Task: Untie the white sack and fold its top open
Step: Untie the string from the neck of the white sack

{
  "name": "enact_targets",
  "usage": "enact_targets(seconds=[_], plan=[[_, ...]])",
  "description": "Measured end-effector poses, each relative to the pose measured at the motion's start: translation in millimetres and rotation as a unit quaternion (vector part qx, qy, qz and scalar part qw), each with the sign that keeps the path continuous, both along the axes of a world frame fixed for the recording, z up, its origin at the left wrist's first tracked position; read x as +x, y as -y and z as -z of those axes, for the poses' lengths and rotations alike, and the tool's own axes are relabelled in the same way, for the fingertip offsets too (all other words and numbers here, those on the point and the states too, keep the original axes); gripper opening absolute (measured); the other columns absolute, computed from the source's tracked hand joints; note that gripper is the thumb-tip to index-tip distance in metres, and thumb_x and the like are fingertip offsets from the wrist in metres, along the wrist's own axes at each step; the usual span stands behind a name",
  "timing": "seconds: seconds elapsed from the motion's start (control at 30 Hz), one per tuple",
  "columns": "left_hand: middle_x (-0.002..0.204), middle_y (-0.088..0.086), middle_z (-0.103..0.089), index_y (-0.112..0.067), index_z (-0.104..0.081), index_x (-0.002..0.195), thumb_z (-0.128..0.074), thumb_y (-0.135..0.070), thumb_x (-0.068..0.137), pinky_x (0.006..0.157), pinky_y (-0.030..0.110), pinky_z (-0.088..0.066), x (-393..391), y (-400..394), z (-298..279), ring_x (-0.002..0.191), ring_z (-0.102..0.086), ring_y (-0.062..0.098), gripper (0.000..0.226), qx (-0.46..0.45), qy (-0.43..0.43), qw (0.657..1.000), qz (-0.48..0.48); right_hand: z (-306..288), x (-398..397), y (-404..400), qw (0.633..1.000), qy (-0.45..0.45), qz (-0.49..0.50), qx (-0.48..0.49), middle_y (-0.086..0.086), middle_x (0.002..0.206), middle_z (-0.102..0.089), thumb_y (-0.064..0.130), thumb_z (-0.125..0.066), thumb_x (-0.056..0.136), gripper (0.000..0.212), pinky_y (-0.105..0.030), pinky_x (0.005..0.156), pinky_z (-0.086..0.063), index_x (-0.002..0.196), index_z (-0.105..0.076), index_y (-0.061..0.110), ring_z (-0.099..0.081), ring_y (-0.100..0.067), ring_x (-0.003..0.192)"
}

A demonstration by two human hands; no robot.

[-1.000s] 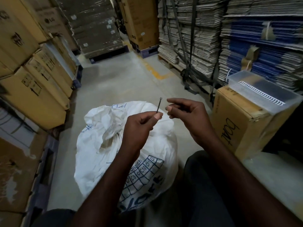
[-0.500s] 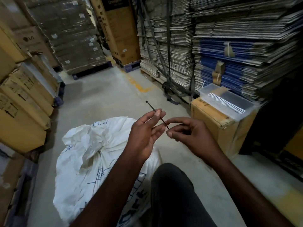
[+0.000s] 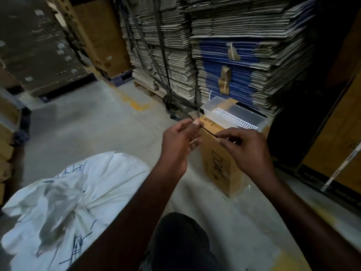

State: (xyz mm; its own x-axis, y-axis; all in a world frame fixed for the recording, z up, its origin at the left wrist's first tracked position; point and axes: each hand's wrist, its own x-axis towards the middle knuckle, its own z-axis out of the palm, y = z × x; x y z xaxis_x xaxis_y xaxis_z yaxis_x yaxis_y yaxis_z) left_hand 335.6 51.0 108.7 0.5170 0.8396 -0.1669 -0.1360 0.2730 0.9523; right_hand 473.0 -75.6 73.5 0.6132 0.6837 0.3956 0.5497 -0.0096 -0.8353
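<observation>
The white sack (image 3: pixel 64 204) with blue writing lies on the floor at the lower left, its gathered top bunched and crumpled. A thin black tie (image 3: pixel 208 132) is stretched between both hands, well above and to the right of the sack. My left hand (image 3: pixel 179 145) pinches one end between thumb and fingers. My right hand (image 3: pixel 246 149) pinches the other end. Both hands hover in front of a cardboard box, clear of the sack.
A brown cardboard box (image 3: pixel 218 165) stands just beyond my hands with a clear plastic tray (image 3: pixel 234 114) on top. Strapped stacks of flat cartons (image 3: pixel 224 55) rise behind. More boxes line the left edge (image 3: pixel 7 133). My dark-trousered knee (image 3: pixel 181 241) is at the bottom.
The view has swung right, so the sack now sits lower left. Both hands have risen and moved right with the tie, which is now pulled out between them.
</observation>
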Motion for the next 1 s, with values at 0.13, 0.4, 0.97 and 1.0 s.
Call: enact_targets(seconds=[0.13, 0.4, 0.97, 1.0], plan=[[0.098, 0.006, -0.084, -0.013, -0.077, 0.123, -0.082, -0.012, 0.095, 0.07, 0.025, -0.061, 62.9, -22.5, 9.0, 0.088, -0.08, 0.016, 0.029, 0.088, -0.053, 0.995, 0.003, 11.1, 46.8, -9.0, 0.994, 0.065, 0.069, -0.049, 0.012, 0.095, -0.08, 0.016, -0.083, 0.09, 0.015, -0.002, 0.074, -0.044, 0.103, -0.086, 0.023, -0.068, 0.003, 0.082], [0.102, 0.019, -0.08, -0.014, -0.065, 0.105, -0.085, -0.007, 0.09, 0.071, 0.036, -0.06, 179.7, -84.7, 56.7, 0.085, -0.08, 0.026, 0.026, 0.133, -0.158, 0.979, -0.001, 27.7, 127.9, -61.5, 0.961, 0.164, 0.137, -0.177, -0.005, 0.1, -0.081, 0.017, -0.072, 0.097, 0.013, -0.039, 0.084, -0.062, 0.103, -0.083, 0.019, -0.075, -0.025, 0.094], [0.085, 0.008, -0.079, -0.014, -0.075, 0.107, -0.081, -0.006, 0.086, 0.045, 0.014, -0.046, 199.9, -156.8, 104.6, 0.061, -0.067, 0.007, 0.024, 0.265, -0.296, 0.917, -0.018, 63.7, 181.3, -128.5, 0.909, 0.164, 0.082, -0.375, -0.012, 0.115, -0.077, 0.01, -0.073, 0.096, 0.017, -0.044, 0.092, -0.063, 0.108, -0.083, 0.018, -0.074, -0.031, 0.11], [0.083, 0.006, -0.079, -0.016, -0.076, 0.106, -0.08, -0.007, 0.086, 0.051, 0.016, -0.049, 195.5, -155.0, 106.3, 0.063, -0.068, 0.007, 0.023, 0.271, -0.301, 0.914, -0.018, 64.5, 180.8, -127.1, 0.91, 0.161, 0.085, -0.372, -0.013, 0.116, -0.077, 0.01, -0.074, 0.095, 0.018, -0.044, 0.092, -0.063, 0.11, -0.083, 0.017, -0.074, -0.032, 0.111]])
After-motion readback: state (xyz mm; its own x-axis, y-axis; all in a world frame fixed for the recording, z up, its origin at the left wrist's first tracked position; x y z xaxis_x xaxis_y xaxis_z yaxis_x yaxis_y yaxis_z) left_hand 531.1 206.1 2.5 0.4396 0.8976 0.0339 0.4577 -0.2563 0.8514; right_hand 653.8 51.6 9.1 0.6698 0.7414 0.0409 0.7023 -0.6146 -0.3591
